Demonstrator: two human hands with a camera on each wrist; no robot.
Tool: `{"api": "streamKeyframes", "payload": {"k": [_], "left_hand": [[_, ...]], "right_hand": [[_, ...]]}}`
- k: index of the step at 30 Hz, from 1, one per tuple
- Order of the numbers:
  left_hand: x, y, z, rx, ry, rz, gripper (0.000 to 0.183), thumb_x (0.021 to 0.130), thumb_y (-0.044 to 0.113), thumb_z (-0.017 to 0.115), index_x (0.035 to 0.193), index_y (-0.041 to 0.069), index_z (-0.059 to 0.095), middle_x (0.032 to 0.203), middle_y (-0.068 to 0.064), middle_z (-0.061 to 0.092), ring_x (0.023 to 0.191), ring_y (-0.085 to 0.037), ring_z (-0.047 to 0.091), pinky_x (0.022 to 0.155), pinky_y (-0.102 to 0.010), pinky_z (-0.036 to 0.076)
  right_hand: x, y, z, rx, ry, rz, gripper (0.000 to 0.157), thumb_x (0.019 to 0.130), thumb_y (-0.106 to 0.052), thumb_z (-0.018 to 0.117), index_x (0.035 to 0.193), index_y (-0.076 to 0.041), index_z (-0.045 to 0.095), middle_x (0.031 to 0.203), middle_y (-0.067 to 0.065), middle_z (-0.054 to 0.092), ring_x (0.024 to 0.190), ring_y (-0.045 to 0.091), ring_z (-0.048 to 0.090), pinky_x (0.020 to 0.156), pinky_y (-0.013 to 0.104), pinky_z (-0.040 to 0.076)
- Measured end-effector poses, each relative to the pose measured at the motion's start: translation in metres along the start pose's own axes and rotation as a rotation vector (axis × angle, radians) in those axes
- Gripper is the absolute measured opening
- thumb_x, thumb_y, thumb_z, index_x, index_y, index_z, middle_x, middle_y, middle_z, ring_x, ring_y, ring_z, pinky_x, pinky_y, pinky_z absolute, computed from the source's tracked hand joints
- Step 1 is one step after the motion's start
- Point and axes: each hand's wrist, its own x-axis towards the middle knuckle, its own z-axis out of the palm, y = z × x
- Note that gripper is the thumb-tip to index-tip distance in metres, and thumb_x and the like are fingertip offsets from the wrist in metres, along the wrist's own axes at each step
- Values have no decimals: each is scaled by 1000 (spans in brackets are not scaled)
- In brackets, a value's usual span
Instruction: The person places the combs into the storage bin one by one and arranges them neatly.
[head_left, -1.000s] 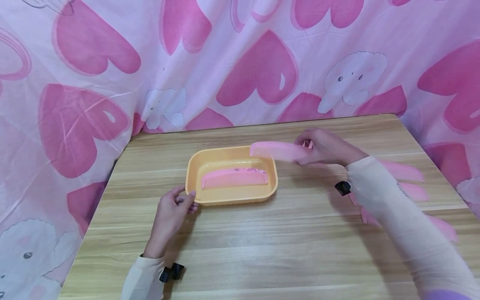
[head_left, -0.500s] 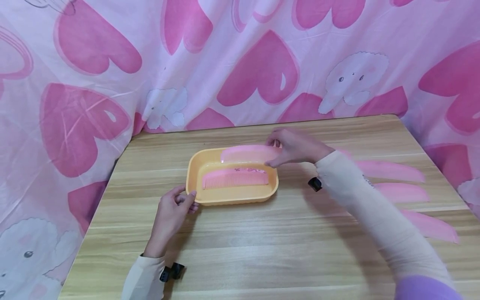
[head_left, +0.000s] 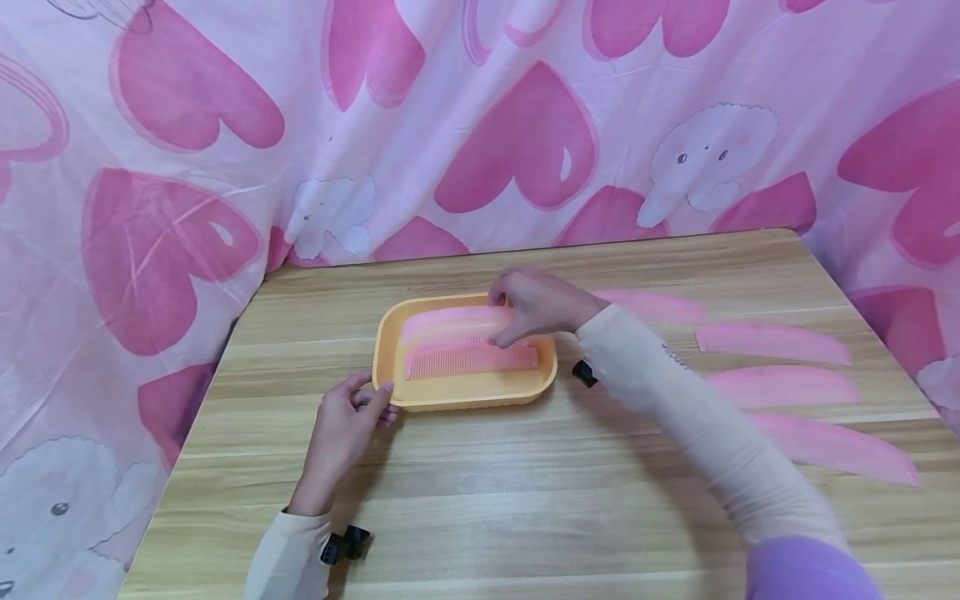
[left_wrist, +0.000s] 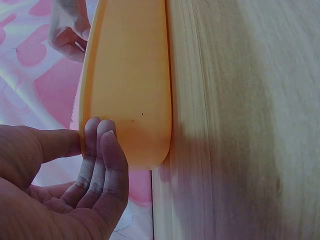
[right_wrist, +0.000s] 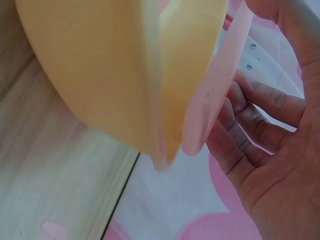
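A yellow plastic container (head_left: 465, 405) stands on the wooden table, with one pink comb (head_left: 450, 363) lying inside, teeth toward the front. My left hand (head_left: 347, 433) pinches the container's near left corner. The left wrist view shows the thumb over the rim and the fingers (left_wrist: 100, 160) against the outer wall (left_wrist: 130, 70). My right hand (head_left: 546, 302) holds a second pink comb (head_left: 442, 317) by its right end. This comb is over the container, behind the first one and overlapping it in the head view. The right wrist view shows the held comb (right_wrist: 217, 90) tilted beside the rim.
Several more pink combs (head_left: 776, 342) lie spread on the right side of the table (head_left: 525, 517), one partly behind the right forearm. A pink heart-patterned cloth (head_left: 517, 133) hangs along the back and sides of the table.
My right hand has moved left and slightly forward, bringing its comb from the container's right rim to above the inside. My left hand has stayed on the corner.
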Motion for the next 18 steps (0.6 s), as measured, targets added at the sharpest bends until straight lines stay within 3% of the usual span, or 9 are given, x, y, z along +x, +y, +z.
{"api": "streamKeyframes", "payload": {"k": [10,18], "left_hand": [[0,2,-1,20,1,-16,45,102,16,62,139,-7,52,82,-11,73,71,-15,70,66,-24,61],[1,1,-1,14,2,-11,45,102,15,63,139,-8,51,82,-11,73,72,-15,71,66,-24,61]], "right_hand": [[11,3,21,-11,-74,58,49,72,-34,91,105,-3,72,99,3,66,91,20,58,83,32,54],[13,9,37,-27,-79,59,52,72,-36,91,106,-1,73,101,5,68,93,21,57,87,34,54]]}}
